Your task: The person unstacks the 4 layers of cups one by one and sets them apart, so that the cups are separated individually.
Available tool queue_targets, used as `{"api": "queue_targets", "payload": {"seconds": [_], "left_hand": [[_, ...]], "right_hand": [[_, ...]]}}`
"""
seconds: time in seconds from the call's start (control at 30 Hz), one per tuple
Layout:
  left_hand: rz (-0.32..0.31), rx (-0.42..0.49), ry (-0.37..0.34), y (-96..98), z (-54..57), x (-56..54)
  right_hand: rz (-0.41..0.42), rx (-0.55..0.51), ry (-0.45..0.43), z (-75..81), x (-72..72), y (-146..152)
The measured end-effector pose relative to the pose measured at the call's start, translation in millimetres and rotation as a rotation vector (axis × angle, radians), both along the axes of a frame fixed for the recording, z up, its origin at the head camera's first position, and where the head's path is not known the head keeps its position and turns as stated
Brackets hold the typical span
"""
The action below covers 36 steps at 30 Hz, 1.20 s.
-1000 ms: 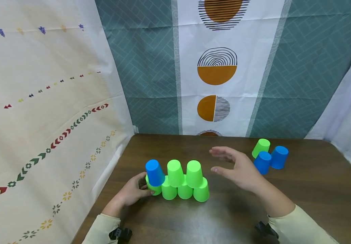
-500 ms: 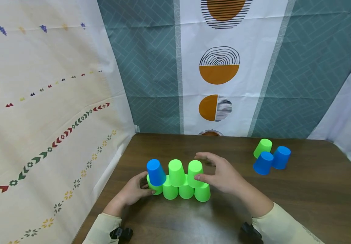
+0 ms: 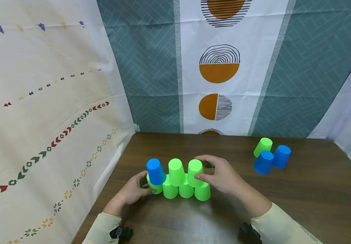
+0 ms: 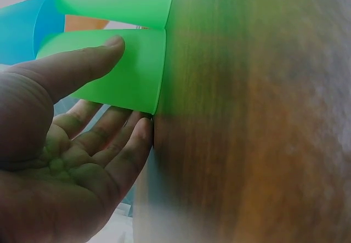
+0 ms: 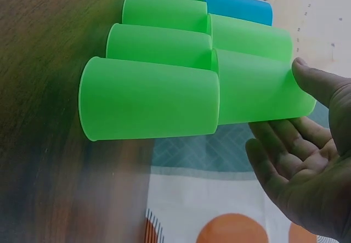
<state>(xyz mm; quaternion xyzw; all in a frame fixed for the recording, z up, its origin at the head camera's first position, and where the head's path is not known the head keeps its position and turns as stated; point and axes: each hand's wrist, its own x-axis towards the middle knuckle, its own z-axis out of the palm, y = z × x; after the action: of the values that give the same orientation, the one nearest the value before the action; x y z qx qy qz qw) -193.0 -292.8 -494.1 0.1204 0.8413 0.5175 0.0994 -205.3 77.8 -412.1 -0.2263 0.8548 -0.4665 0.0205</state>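
Upside-down cups form two tiers on the table: several green cups (image 3: 170, 191) below, and above them a blue cup (image 3: 155, 172) at the left and two green ones. My left hand (image 3: 132, 192) holds the leftmost lower green cup (image 4: 131, 70), thumb on its near side and fingers round the far side. Around the rightmost upper green cup (image 5: 255, 89) goes my right hand (image 3: 222, 174), its thumb against the near side; the fingers are partly hidden behind the cup in the head view. The middle upper green cup (image 3: 176, 172) stands untouched between them.
Toward the back right of the brown wooden table (image 3: 309, 189) stand two blue cups (image 3: 264, 162) and one green cup (image 3: 263, 147), also upside down. A patterned cloth (image 3: 151, 84) hangs behind the table, and a white one (image 3: 56, 101) hangs along the left.
My right hand has come left from beside the tiers to the rightmost upper green cup and settled there. The left hand and the cups have stayed in place.
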Motion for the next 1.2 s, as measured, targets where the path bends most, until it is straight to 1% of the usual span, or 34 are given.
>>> {"api": "queue_targets", "payload": {"seconds": [0.23, 0.4, 0.63, 0.73, 0.87, 1.07, 1.2], "left_hand": [[0.002, 0.000, 0.000, -0.4, -0.4, -0.6], [0.009, -0.015, 0.002, -0.4, 0.8, -0.2], [-0.006, -0.012, 0.003, -0.9, -0.2, -0.6], [-0.010, -0.014, 0.009, -1.9, -1.5, -1.1], [0.000, -0.020, 0.009, -2.3, -3.3, -2.3], [-0.004, -0.023, 0.003, -1.7, -4.0, -3.1], [0.004, -0.032, -0.002, -1.1, -3.5, -3.1]], "right_hand": [[-0.010, -0.007, 0.003, -0.4, 0.1, -1], [-0.005, -0.021, 0.021, -0.3, 0.4, -1], [-0.036, -0.083, 0.062, 1.2, 1.7, 8], [-0.048, -0.125, 0.067, 4.4, 2.3, 17], [-0.089, -0.143, 0.068, 9.7, 3.0, 34], [-0.173, -0.118, 0.078, 15.5, 5.1, 65], [-0.216, -0.092, 0.120, 15.1, 7.6, 87]]}}
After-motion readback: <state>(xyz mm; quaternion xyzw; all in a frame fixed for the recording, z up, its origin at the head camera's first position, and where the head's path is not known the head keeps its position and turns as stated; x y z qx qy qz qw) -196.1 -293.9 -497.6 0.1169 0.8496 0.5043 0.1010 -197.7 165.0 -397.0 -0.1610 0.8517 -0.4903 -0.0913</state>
